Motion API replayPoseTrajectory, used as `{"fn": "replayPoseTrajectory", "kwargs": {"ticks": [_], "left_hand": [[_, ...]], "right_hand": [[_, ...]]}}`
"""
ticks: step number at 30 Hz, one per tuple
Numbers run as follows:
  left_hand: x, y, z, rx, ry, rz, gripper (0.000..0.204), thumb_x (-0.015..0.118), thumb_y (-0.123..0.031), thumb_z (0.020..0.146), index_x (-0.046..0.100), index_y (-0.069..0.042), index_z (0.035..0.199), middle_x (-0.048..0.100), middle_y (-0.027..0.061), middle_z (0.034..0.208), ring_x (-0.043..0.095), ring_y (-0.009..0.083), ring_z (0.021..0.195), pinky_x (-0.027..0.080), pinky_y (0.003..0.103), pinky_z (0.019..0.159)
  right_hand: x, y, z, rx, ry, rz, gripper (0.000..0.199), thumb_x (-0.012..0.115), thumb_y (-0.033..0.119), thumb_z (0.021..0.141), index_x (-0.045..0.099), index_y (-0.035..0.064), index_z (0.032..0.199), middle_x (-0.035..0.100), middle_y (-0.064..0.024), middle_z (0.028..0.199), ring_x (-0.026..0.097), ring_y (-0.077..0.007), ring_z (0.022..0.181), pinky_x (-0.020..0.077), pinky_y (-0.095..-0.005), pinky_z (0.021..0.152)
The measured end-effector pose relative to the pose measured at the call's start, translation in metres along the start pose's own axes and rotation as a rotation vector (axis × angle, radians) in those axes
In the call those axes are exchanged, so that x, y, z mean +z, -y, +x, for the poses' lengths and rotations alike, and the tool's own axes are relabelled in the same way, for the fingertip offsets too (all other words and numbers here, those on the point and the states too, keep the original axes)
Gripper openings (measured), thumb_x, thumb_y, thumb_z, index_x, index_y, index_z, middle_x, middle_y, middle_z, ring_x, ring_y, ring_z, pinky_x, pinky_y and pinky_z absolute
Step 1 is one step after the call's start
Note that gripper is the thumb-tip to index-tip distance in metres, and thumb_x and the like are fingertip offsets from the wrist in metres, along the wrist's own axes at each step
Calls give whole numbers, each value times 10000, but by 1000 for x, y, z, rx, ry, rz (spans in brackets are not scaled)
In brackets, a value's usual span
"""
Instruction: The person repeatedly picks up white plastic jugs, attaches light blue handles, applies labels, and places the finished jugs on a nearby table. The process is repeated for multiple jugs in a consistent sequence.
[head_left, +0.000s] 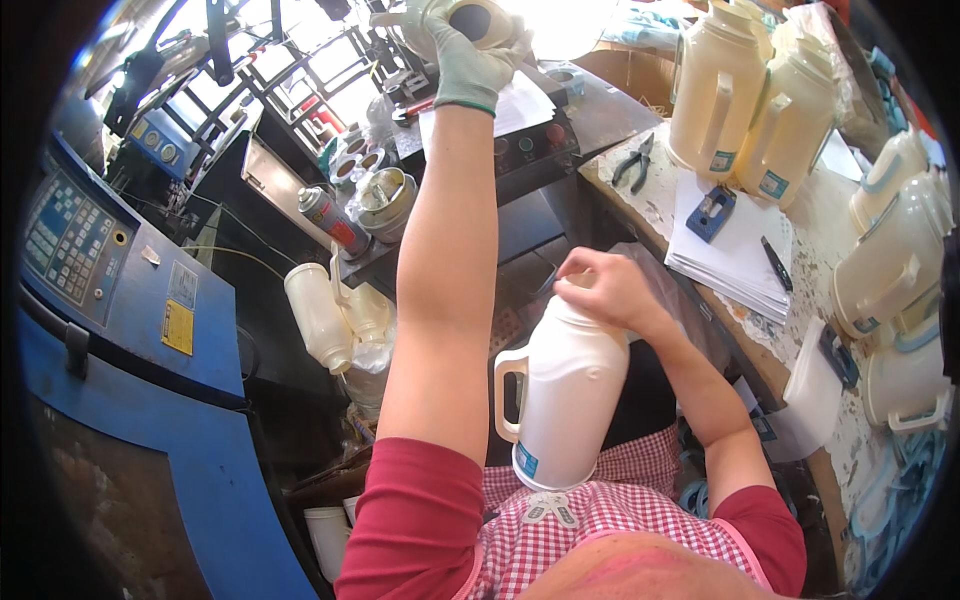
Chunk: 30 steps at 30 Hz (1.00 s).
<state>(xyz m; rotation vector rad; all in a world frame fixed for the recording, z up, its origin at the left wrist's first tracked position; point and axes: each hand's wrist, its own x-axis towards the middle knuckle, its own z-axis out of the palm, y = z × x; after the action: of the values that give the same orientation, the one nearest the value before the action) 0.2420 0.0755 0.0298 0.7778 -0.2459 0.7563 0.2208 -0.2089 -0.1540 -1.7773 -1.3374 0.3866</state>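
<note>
Two hands engaged. R hand point(610, 288), bare, fingers curled on mouth of white jug point(573, 390), prob. to steady it roughly upright vs. checked apron point(640, 510). L hand point(470, 72), gloved, well beyond jug, gripping cream vessel point(502, 28) w/ dark opening; arm extended, prob. for reach. Rt. of jug: paper stack point(735, 258) w/ blue object point(711, 214) on top, poss. as wt.; pliers point(634, 165) nearby. Far left of jug: blue machine point(150, 300).

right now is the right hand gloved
No, the right hand at the top of the white jug is bare, while the left hand wears a pale glove.
</note>
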Motion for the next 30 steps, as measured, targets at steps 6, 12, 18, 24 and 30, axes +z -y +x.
{"fn": "replayPoseTrajectory", "kwargs": {"ticks": [6, 12, 18, 24, 30], "left_hand": [[-30, -29, 13, -175, 229, 11, 752, 494, -845, 872, 583, -155, 1157, 585, 70, 1072, 582, 277, 951, 504, 492, 848], [-10, -22, 2, -127, -91, 113, 730, 643, -671, 833, 531, -171, 1353, 538, 129, 1342, 521, 393, 1218, 346, 640, 1120], [6, -4, 19, 11, 315, -73, 369, 510, -437, 1047, 647, -145, 1224, 692, 28, 1151, 651, 203, 1077, 544, 373, 949], [-11, -30, 5, 83, 206, -31, 374, 471, -397, 1070, 635, -122, 1262, 678, 29, 1189, 626, 206, 1150, 534, 389, 982], [-1, -28, 16, 81, 192, -31, 355, 510, -415, 1037, 647, -133, 1202, 683, 18, 1138, 630, 192, 1106, 529, 384, 976]], "right_hand": [[57, -62, 35, 223, 194, -116, 578, 579, 624, 946, 762, 83, 1037, 763, -153, 948, 726, -331, 924, 554, -411, 847], [-9, 33, 163, -456, -761, -105, 258, 556, 211, 1046, 708, 22, 1135, 691, -171, 992, 623, -352, 940, 485, -423, 847], [-77, 138, 303, -779, -1054, -216, 203, 550, 191, 1007, 601, 10, 1082, 617, -232, 987, 596, -420, 968, 475, -530, 833], [-40, 126, 374, -958, -1065, -236, 150, 510, 82, 970, 565, -18, 1067, 559, -263, 961, 550, -458, 963, 448, -544, 909], [-50, 107, 389, -1039, -1169, -742, 192, 528, 52, 919, 581, -67, 1060, 539, -305, 1175, 519, -453, 1092, 398, -535, 1054]]}}
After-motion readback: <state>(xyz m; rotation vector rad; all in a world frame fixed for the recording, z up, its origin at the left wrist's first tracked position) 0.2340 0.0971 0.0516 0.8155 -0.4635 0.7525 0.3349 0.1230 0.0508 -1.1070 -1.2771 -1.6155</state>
